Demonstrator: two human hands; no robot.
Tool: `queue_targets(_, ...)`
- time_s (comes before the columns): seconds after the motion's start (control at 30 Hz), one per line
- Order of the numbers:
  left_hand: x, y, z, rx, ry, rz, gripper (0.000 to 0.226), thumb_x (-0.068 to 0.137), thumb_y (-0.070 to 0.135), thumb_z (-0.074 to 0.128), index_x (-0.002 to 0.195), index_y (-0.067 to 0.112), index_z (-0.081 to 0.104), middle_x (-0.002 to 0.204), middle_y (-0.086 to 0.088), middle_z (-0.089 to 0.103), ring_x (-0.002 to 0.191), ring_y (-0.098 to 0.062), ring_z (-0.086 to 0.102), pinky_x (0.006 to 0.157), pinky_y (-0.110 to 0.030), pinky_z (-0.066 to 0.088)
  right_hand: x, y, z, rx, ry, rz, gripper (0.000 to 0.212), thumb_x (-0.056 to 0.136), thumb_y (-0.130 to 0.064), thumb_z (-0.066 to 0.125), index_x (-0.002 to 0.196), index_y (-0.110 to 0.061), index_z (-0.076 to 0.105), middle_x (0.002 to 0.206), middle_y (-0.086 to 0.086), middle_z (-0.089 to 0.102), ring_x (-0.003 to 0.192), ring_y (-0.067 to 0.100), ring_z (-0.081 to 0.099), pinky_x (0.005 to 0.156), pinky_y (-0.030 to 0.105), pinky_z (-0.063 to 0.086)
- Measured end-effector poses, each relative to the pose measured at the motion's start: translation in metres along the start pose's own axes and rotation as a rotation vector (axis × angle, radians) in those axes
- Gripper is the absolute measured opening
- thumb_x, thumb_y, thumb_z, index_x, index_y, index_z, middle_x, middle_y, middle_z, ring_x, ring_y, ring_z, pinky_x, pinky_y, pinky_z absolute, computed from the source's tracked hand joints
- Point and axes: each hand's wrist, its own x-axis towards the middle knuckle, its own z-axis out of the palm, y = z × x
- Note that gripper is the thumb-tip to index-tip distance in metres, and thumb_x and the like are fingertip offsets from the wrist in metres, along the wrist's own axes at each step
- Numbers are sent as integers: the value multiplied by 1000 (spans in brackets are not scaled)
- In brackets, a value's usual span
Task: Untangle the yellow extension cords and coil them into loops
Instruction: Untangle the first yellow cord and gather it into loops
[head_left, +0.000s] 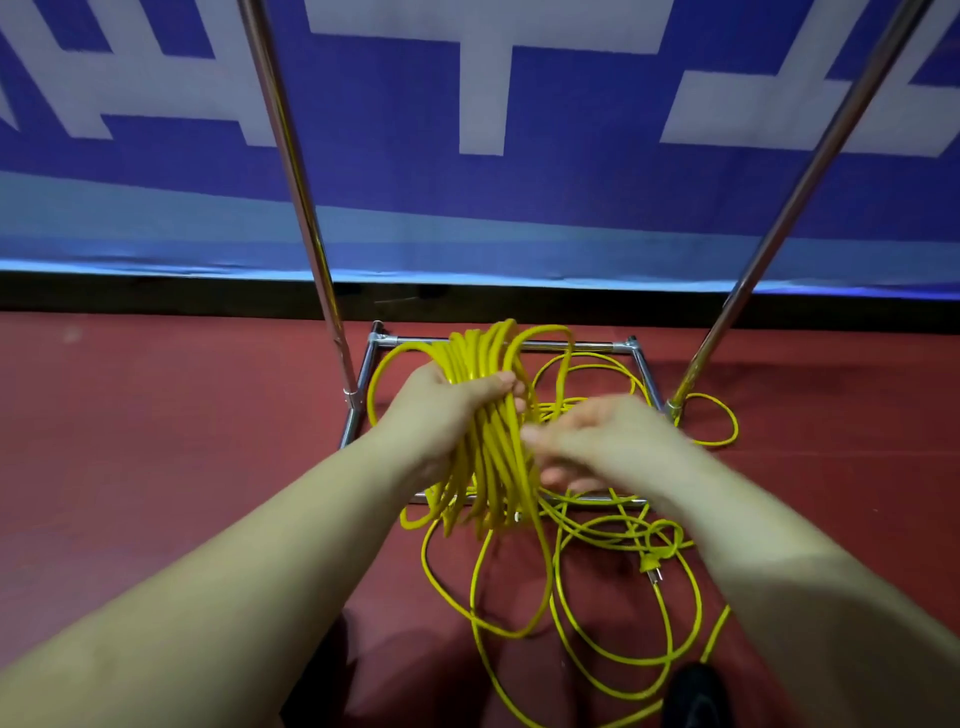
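We see a thick bundle of yellow cord loops (488, 415) held up above the red floor (156, 441), with our left hand (447, 410) wrapped around its middle, fingers (506, 384) curled over the strands and thumb closing the grip. Our right hand (597, 441) is just beside the bundle on its right; it is blurred, and its fingers (540, 434) reach toward the strands, but we cannot tell whether they pinch any cord. Below the bundle, loose yellow cord (597, 597) lies in tangled rings on the floor, with a plug (655, 564) among them. A metal rack base (571, 345) stands behind the bundle, its two poles (296, 182) rising in front of a blue and white banner (467, 182). One cord ring circles the foot of the right pole.
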Motion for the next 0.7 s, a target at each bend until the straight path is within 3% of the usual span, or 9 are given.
queue_targets(0.13, 5, 2, -4, -69, 92, -34, 17, 89, 4, 58, 73, 1, 64, 58, -6, 66, 53, -14, 64, 57, -35, 57, 4, 12, 24, -218, -21, -193, 24, 76, -17, 75, 69, -24, 52, 63, -7, 56, 56, 9, 52, 62, 25, 45)
queue_targets(0.27, 10, 6, -12, -156, 156, -43, 18, 90, 6, 57, 74, 1, 64, 57, -4, 67, 50, -12, 65, 53, -30, 56, 7, 11, 22, -327, 13, -334, 18, 87, -23, 63, 78, -26, 47, 64, -10, 45, 51, 3, 39, 53, 17, 34)
queue_targets(0.43, 22, 18, -32, -329, 188, -62, 17, 93, 11, 53, 79, 6, 62, 58, 0, 65, 49, -9, 63, 48, -25, 54, -1, 26, 25, -538, -358, -239, 21, 89, -21, 58, 76, -28, 44, 75, -6, 58, 61, 6, 49, 60, 20, 39)
queue_targets(0.5, 24, 19, -36, -352, 192, -42, 14, 93, 11, 54, 81, 7, 61, 61, 0, 65, 52, -8, 64, 52, -26, 55, 0, 28, 30, -389, -253, -274, 23, 85, -21, 64, 78, -28, 43, 72, -9, 54, 57, 4, 46, 57, 17, 37)
queue_targets(0.6, 26, 14, -36, -295, 179, -36, 15, 92, 13, 55, 80, 8, 63, 64, 0, 65, 59, -10, 64, 75, -39, 55, 4, 24, 31, -160, -33, -307, 26, 78, -27, 72, 80, -29, 47, 74, -7, 54, 60, 9, 49, 60, 22, 41)
queue_targets(0.7, 26, 7, -30, -275, 156, -69, 18, 92, 15, 55, 78, 8, 64, 63, -2, 65, 63, -14, 62, 86, -43, 49, 5, 22, 33, -120, 33, -352, 24, 75, -27, 76, 76, -31, 52, 71, -8, 56, 58, 9, 48, 61, 23, 43)
